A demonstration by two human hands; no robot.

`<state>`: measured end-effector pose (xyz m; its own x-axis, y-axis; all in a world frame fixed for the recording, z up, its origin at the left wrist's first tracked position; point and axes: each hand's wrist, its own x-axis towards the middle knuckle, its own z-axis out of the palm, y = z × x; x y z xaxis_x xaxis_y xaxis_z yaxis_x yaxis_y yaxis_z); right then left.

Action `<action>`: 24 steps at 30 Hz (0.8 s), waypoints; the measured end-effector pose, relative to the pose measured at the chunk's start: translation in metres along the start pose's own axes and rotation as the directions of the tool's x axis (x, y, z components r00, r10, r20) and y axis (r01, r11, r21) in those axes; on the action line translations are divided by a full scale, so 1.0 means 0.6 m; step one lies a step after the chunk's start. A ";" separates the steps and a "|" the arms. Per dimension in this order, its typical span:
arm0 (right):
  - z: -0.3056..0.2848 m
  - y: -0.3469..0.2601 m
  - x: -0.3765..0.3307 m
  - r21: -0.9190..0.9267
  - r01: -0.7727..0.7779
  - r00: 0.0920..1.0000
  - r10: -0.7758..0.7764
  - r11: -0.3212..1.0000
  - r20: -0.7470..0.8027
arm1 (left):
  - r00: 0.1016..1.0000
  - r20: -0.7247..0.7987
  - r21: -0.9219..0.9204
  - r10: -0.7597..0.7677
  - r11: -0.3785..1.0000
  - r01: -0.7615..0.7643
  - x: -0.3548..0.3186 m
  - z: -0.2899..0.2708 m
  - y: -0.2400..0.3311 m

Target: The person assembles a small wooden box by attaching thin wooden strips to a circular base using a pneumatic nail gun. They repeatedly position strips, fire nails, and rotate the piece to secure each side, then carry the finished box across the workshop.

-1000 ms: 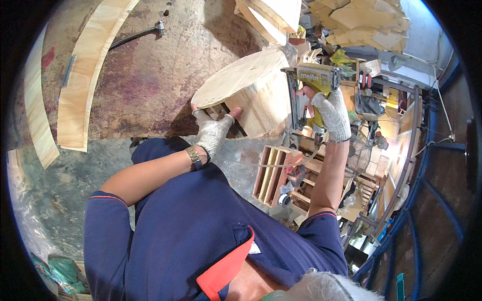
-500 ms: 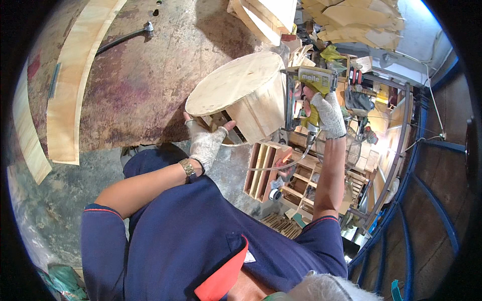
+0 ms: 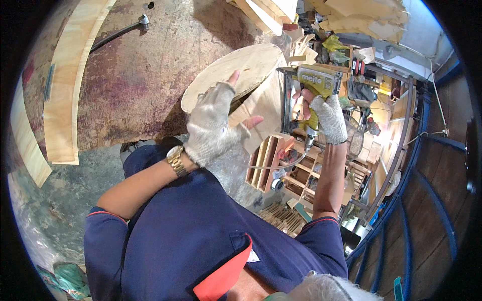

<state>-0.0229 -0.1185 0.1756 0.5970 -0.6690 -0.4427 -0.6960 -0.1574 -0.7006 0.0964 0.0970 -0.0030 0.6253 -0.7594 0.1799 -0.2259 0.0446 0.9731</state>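
A round wooden piece (image 3: pixel 251 57) with a flat oval-looking top and a curved plywood side (image 3: pixel 268 108) rests at the bench's near right edge. In front of it my left hand (image 3: pixel 213 120), in a whitish fingerless work glove, has its thumb and fingers apart and grips nothing; I cannot tell whether it touches the wood. My right hand (image 3: pixel 324 113), gloved the same way, is wrapped round the handle of a yellow-green air nail gun (image 3: pixel 317 80). The gun is at the right of the wooden piece, its dark metal magazine close to the curved side. A clear air hose (image 3: pixel 296 161) runs from its grip.
On the stained workbench (image 3: pixel 135 100) lie a hammer (image 3: pixel 120 32) and long curved plywood strips (image 3: pixel 65 95). Another wooden frame (image 3: pixel 261 15) stands at the far edge. Right of me are a slatted wooden box (image 3: pixel 268 163), shelves crowded with tools and scraps, and a blue metal rail (image 3: pixel 419 130).
My left hand has let go of the wooden piece's lower edge and risen in front of it, fingers spreading. The piece has tilted slightly. The nail gun stays nearly in place in my right hand.
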 end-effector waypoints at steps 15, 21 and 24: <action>0.061 -0.021 -0.071 0.077 -0.041 0.995 0.047 0.996 -0.087 | 0.995 0.088 -0.170 0.036 0.985 -0.021 -0.030 0.002 -0.090; 0.080 -0.032 -0.087 -0.104 -0.123 0.984 0.107 0.987 -0.142 | 0.994 0.113 -0.174 0.009 0.985 0.010 -0.026 0.003 -0.084; 0.097 -0.032 -0.107 -0.091 -0.117 0.977 0.097 0.989 -0.191 | 0.993 0.119 -0.195 -0.020 0.980 0.043 -0.032 0.003 -0.078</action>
<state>-0.0249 -0.0304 0.1849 0.4388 -0.8078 -0.3936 -0.7943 -0.1440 -0.5902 0.0936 0.1086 -0.0525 0.5364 -0.8319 0.1418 -0.0482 0.1375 0.9893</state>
